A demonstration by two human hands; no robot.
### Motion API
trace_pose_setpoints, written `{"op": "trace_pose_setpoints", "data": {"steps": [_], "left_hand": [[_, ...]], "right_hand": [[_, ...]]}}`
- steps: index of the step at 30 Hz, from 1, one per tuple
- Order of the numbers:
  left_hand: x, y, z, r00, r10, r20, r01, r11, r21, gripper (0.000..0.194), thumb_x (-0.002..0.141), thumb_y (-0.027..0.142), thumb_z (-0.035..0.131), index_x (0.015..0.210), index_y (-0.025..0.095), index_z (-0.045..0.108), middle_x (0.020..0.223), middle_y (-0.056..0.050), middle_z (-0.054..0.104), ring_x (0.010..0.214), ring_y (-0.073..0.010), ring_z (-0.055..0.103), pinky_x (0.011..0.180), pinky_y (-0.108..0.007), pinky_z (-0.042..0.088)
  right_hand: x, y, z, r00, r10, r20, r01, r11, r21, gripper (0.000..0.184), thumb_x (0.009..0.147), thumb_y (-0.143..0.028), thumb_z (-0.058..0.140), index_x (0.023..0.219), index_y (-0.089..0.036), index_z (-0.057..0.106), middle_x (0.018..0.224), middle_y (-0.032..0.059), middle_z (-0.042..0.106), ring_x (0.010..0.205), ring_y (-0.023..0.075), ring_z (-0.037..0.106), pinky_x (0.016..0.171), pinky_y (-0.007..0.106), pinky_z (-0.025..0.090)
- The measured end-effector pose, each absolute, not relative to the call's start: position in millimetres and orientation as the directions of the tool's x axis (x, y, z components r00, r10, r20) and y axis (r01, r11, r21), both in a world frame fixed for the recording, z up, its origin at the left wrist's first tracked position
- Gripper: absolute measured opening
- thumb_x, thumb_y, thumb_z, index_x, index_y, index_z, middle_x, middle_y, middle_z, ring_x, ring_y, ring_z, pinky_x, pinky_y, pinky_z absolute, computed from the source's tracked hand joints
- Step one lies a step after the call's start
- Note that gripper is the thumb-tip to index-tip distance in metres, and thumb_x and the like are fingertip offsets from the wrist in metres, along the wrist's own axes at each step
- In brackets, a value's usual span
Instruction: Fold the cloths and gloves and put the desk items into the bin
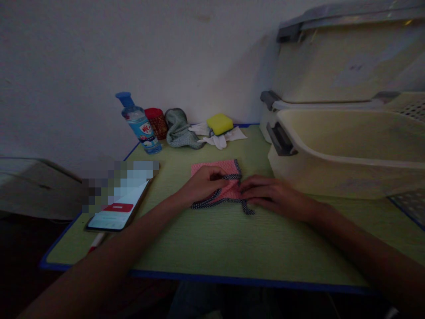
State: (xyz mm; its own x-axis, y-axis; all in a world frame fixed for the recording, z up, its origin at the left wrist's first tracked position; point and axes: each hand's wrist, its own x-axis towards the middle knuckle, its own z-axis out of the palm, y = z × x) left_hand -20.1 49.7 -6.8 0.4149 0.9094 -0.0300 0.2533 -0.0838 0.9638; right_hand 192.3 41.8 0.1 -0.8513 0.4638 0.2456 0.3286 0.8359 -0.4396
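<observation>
The pink cloth point(230, 191) lies on the table point(206, 248). The left hand point(206, 182) pinches its dark trim point(237, 167); the right hand point(274, 195) touches the right edge, fingers close together, but in dim light I cannot tell if they grip.

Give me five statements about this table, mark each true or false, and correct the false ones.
1. The left hand and the right hand both touch the pink cloth. True.
2. The sponge lies under the white gloves. False: it lies on top of them.
3. The bottle has a blue cap. True.
4. The phone lies face down. False: its lit screen faces up.
5. In the picture, the bin is to the right of the sponge. True.
</observation>
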Motion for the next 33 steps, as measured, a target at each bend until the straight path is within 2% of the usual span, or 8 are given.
{"op": "trace_pose_setpoints", "data": {"steps": [5,7,10,15,20,27,33], "left_hand": [[-20.1,50.3,-8.7,0.403,0.915,-0.012,0.263,-0.103,0.959,0.021,0.063,0.034,0.059,0.061,0.014,0.054,0.057,0.004,0.048,0.055,-0.0087,0.042,0.055,-0.023,0.032],[-20.0,50.5,-9.1,0.409,0.913,-0.011,0.259,-0.105,0.96,0.021,0.063,0.034,0.059,0.062,0.014,0.055,0.058,0.004,0.048,0.055,-0.0088,0.042,0.055,-0.023,0.032],[-20.0,50.6,-9.3,0.411,0.912,-0.009,0.258,-0.106,0.96,0.02,0.064,0.033,0.059,0.064,0.014,0.055,0.06,0.003,0.05,0.057,-0.0094,0.044,0.057,-0.024,0.034],[-20.5,50.8,-8.7,0.401,0.916,-0.018,0.261,-0.096,0.96,0.017,0.064,0.03,0.059,0.063,0.014,0.055,0.059,0.003,0.051,0.056,-0.0089,0.044,0.057,-0.023,0.035],[-19.4,49.6,-4.1,0.396,0.917,-0.043,0.238,-0.058,0.969,0.014,0.064,0.026,0.061,0.063,0.013,0.057,0.06,0.003,0.053,0.057,-0.0087,0.046,0.057,-0.023,0.035],[-19.4,50.3,-6.0,0.393,0.919,-0.032,0.238,-0.069,0.969,0.015,0.064,0.027,0.061,0.062,0.014,0.056,0.059,0.004,0.051,0.056,-0.0086,0.045,0.057,-0.023,0.035],[-20.4,52.2,-9.5,0.395,0.919,-0.012,0.261,-0.1,0.96,0.015,0.065,0.027,0.06,0.061,0.014,0.055,0.058,0.004,0.049,0.056,-0.0084,0.044,0.056,-0.023,0.034]], "right_hand": [[195.2,36.2,4.4,-0.88,0.446,0.162,0.377,0.865,-0.331,0.05,0.072,-0.043,0.066,0.112,-0.015,0.058,0.12,0.0116,0.056,0.112,0.024,0.05,0.093,0.038,0.043],[193.7,34.4,4.3,-0.88,0.442,0.176,0.379,0.875,-0.301,0.045,0.075,-0.041,0.062,0.111,-0.015,0.058,0.119,0.0122,0.056,0.111,0.0234,0.051,0.093,0.038,0.044],[191.1,33.0,3.3,-0.874,0.43,0.225,0.372,0.891,-0.259,0.029,0.084,-0.026,0.052,0.108,-0.014,0.059,0.112,0.0112,0.059,0.106,0.0194,0.054,0.091,0.034,0.045],[189.8,31.6,3.0,-0.882,0.382,0.277,0.348,0.923,-0.165,0.027,0.082,-0.014,0.046,0.104,-0.012,0.061,0.104,0.0115,0.062,0.099,0.0193,0.057,0.088,0.034,0.048],[189.0,29.7,4.3,-0.885,0.38,0.269,0.363,0.925,-0.113,0.025,0.085,-0.015,0.043,0.099,-0.013,0.063,0.1,0.0113,0.064,0.095,0.0196,0.059,0.084,0.035,0.05],[183.0,26.4,9.3,-0.847,0.473,0.243,0.434,0.879,-0.198,0.018,0.084,-0.015,0.049,0.093,-0.013,0.064,0.096,0.0093,0.064,0.088,0.0175,0.061,0.081,0.03,0.051],[177.6,22.7,8.5,-0.84,0.484,0.245,0.496,0.868,-0.014,0.02,0.078,-0.01,0.049,0.092,-0.013,0.064,0.093,0.0104,0.066,0.083,0.0219,0.062,0.076,0.037,0.051]]}}
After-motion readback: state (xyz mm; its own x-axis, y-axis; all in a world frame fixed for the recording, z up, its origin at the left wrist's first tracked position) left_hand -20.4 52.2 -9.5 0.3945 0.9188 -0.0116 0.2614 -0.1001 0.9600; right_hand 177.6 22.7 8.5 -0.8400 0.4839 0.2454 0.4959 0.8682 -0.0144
